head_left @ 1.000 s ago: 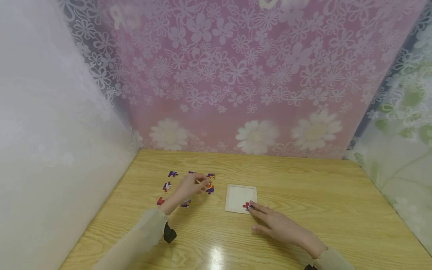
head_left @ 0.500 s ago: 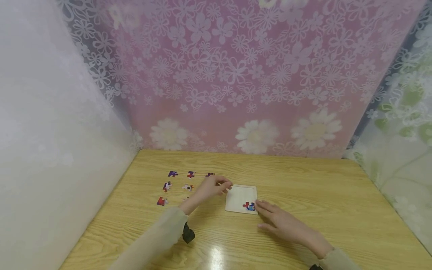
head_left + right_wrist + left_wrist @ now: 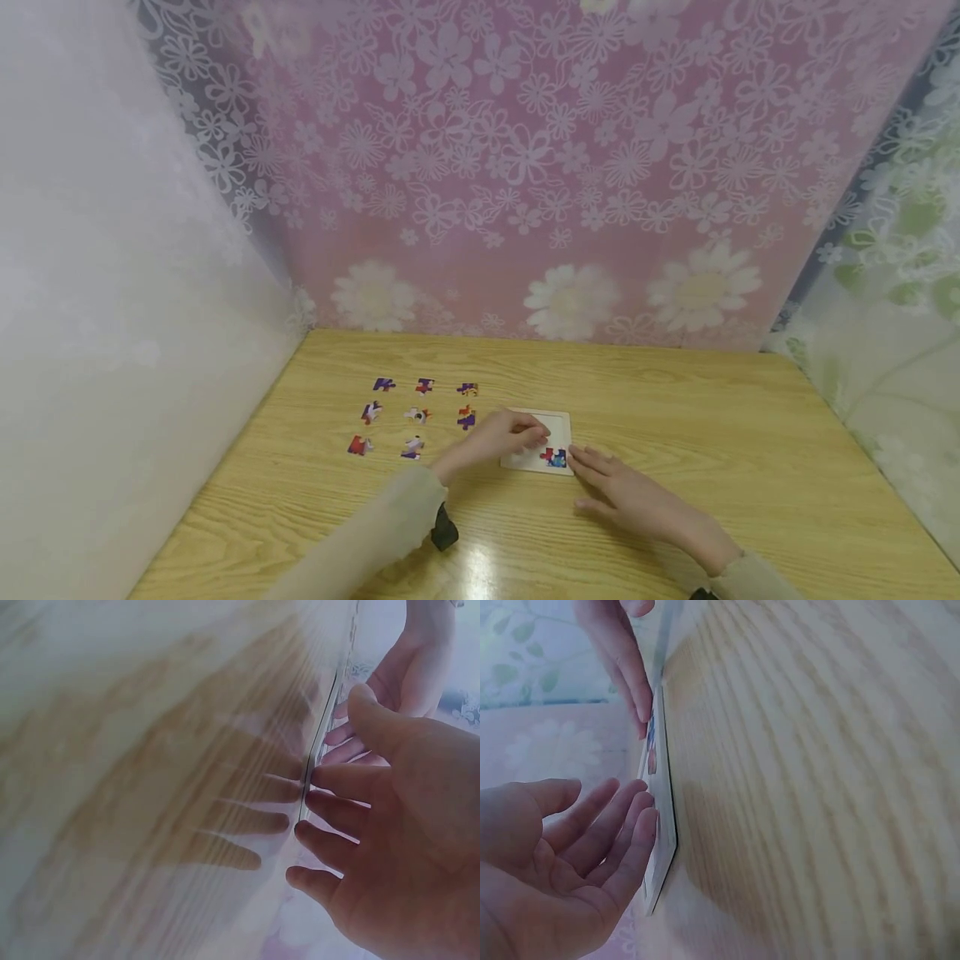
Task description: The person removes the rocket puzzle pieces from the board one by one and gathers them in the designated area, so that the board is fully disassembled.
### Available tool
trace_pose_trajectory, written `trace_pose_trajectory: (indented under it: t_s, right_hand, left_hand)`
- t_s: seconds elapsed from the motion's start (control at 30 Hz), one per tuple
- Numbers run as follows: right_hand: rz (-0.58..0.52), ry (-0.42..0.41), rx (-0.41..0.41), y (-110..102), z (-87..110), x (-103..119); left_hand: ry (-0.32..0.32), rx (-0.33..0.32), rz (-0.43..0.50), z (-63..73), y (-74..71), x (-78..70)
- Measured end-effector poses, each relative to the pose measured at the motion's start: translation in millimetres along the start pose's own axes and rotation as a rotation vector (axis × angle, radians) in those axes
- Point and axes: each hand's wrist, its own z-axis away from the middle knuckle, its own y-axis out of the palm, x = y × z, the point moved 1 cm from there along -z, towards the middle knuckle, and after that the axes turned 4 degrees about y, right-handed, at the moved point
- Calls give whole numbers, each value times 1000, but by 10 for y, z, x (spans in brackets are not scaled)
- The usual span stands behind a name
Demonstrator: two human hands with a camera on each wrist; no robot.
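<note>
A square, pale puzzle tray (image 3: 517, 461) lies on the wooden table. Two joined jigsaw pieces (image 3: 557, 458), red and blue, sit in its near right corner. Over the tray's left side is my left hand (image 3: 510, 435), fingers loosely bent. In the left wrist view, the thumb of that left hand (image 3: 570, 855) is apart from the fingers and nothing shows between them. My right hand (image 3: 633, 496) has its fingers extended, tips at the tray's right edge beside the blue piece. The right wrist view shows this right hand (image 3: 397, 825) with spread fingers and no object.
Left of the tray, several loose jigsaw pieces (image 3: 418, 415) lie in rows on the table (image 3: 675, 417). A pink flowered curtain (image 3: 480, 208) hangs behind the table, with a white wall (image 3: 135, 292) at the left.
My left hand has moved right from the loose pieces to over the tray, uncovering those pieces. My right hand has drawn back slightly right, off the blue piece to the tray's edge.
</note>
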Motion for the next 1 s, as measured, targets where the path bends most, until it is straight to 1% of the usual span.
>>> trace_pose_trajectory:
  t_s: [0.1, 0.27, 0.4, 0.57, 0.7, 0.77, 0.83, 1.0]
  right_hand:
    - [17, -19, 2, 10, 12, 6]
    - [29, -48, -5, 12, 15, 20]
    - [28, -46, -4, 6, 11, 27]
    - [35, -33, -4, 6, 13, 42]
    - [39, -18, 4, 5, 6, 62]
    - [45, -16, 6, 0, 0, 71]
    - [48, -9, 11, -1, -4, 75]
    - [52, 0, 24, 2, -4, 75]
  left_hand:
    - [-7, 19, -6, -11, 36, -5]
    - [-23, 16, -13, -34, 69, -35]
    - [-32, 13, -44, -50, 80, -51]
    - [-4, 8, -130, -68, 74, -70]
    - [21, -8, -167, -85, 67, -82]
    - [24, -15, -162, -93, 69, -84]
    - [25, -16, -138, -98, 73, -86]
    - [15, 1, -30, -94, 106, -54]
